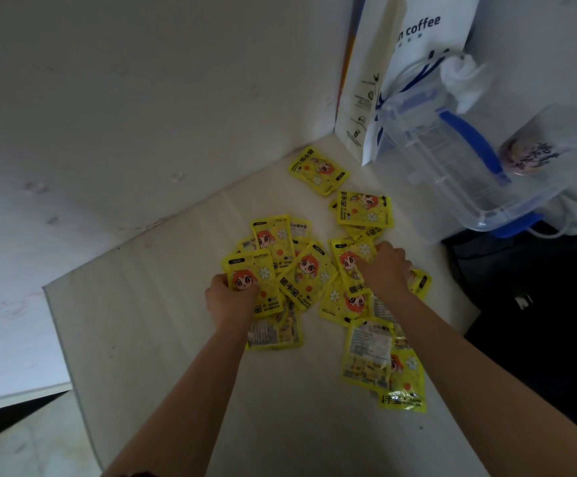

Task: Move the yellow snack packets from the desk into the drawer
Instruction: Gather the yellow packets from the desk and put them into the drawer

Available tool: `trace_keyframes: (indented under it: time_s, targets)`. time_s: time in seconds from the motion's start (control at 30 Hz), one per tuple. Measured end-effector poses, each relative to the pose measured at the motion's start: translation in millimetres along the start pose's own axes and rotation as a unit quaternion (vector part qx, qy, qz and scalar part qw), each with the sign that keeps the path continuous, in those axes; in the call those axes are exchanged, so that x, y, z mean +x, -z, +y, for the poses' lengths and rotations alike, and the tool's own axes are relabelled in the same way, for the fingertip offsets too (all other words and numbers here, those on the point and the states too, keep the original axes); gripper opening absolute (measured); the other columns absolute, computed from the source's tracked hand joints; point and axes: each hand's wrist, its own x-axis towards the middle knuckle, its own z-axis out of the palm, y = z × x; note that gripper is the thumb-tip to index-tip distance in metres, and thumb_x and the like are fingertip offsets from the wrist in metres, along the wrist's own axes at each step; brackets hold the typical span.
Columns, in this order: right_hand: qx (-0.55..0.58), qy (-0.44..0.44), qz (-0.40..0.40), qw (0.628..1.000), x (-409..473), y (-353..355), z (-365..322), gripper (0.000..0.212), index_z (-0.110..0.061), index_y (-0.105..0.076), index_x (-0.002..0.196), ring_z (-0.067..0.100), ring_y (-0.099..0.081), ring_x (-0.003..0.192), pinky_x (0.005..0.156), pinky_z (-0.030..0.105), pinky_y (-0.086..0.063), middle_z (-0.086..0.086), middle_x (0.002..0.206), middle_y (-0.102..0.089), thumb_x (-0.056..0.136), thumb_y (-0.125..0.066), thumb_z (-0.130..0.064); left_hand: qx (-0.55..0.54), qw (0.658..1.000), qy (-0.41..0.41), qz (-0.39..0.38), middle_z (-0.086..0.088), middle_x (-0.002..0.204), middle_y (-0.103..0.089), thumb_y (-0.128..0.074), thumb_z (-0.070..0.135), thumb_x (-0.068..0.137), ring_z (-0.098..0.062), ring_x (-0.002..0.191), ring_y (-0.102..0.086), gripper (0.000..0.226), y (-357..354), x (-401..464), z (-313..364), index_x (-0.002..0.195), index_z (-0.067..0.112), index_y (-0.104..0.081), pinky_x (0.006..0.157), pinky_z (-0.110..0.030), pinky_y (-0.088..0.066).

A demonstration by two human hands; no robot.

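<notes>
Hands gathering yellow packets (309, 270) on the worktop (163, 325).
Left hand (230, 299) is pinching one packet; right hand (385, 266) is curling its grip over others, bunching them for the drawer.

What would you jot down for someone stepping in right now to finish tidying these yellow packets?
Left hand: grips a packet at the left edge of the packet pile, thumb on its printed face.
Right hand: fingers curled down onto packets at the pile's right side; seems to be gathering them.
Packets: all still on the desk. Most lie in the overlapping pile; one far packet sits alone near the paper bag, and a few near packets lie closest to you on the right.
Done: nothing moved yet that I can see.
Left: gather everything and put it in the drawer, which is out of view.
</notes>
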Motion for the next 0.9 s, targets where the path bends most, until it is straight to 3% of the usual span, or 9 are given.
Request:
trace_keyframes:
  time_s: [0.17,0.27,0.37,0.53,0.67,0.77,0.9]
  targets:
    - [0.031,-0.003,0.001,1.000,-3,2,-1,0.053,-0.013,-0.050,0.122,0.038,-0.051,0.113,0.099,0.047,-0.037,0.016,0.126,-0.045,0.082,-0.066,-0.045,-0.022,1.000,0.010,-0.015,-0.007,0.096,-0.069,-0.082,0.016,0.070,-0.025,0.086,-0.068,0.042,6,-1,0,0.106,0.012,-0.062,0.078,-0.044,-0.059]
    - [0.087,0.003,0.000,0.996,-6,3,2,0.047,-0.011,-0.054,0.116,0.034,-0.058,0.100,0.076,0.033,-0.039,0.017,0.120,-0.052,0.080,-0.069,-0.038,-0.044,0.999,0.006,-0.006,-0.006,0.095,-0.067,-0.081,0.013,0.070,-0.025,0.086,-0.067,0.042,14,-2,-2,0.107,0.012,-0.061,0.077,-0.042,-0.059]
    - [0.134,-0.002,-0.006,0.991,-11,4,9,0.048,-0.008,-0.057,0.111,0.029,-0.059,0.093,0.068,0.030,-0.038,0.015,0.113,-0.061,0.078,-0.072,-0.039,-0.086,0.996,0.002,-0.011,-0.005,0.091,-0.066,-0.080,0.010,0.072,-0.022,0.078,-0.067,0.040,24,-4,-2,0.106,0.013,-0.061,0.072,-0.039,-0.059]
    - [0.252,0.004,0.017,0.968,-43,16,21,0.046,-0.007,-0.056,0.115,0.019,-0.058,0.086,0.069,0.029,-0.041,0.008,0.105,-0.064,0.080,-0.073,-0.030,-0.138,0.990,-0.015,-0.036,-0.005,0.089,-0.065,-0.078,0.005,0.076,-0.014,0.068,-0.064,0.033,39,-12,-3,0.102,0.012,-0.059,0.055,-0.026,-0.052]
    - [0.304,0.011,0.026,0.952,-72,22,36,0.046,-0.011,-0.051,0.118,0.017,-0.057,0.087,0.073,0.029,-0.043,0.001,0.101,-0.058,0.081,-0.073,-0.028,-0.172,0.983,-0.021,-0.065,-0.006,0.091,-0.067,-0.079,0.006,0.076,-0.020,0.073,-0.068,0.036,40,-22,0,0.103,0.013,-0.056,0.059,-0.031,-0.056]
    - [0.348,0.002,0.032,0.937,-93,21,53,0.046,-0.018,-0.048,0.112,0.013,-0.061,0.079,0.069,0.031,-0.050,-0.001,0.096,-0.060,0.078,-0.077,-0.026,-0.162,0.981,-0.041,-0.095,-0.006,0.096,-0.068,-0.079,0.006,0.075,-0.024,0.081,-0.070,0.045,32,-31,5,0.111,0.014,-0.053,0.066,-0.036,-0.059]
    - [0.361,-0.025,0.021,0.932,-114,11,77,0.051,-0.021,-0.046,0.115,0.019,-0.065,0.082,0.072,0.040,-0.057,0.000,0.098,-0.061,0.075,-0.079,-0.024,-0.115,0.980,-0.105,-0.122,-0.003,0.103,-0.064,-0.077,0.004,0.077,-0.015,0.083,-0.066,0.058,14,-44,13,0.125,0.015,-0.046,0.062,-0.027,-0.054]
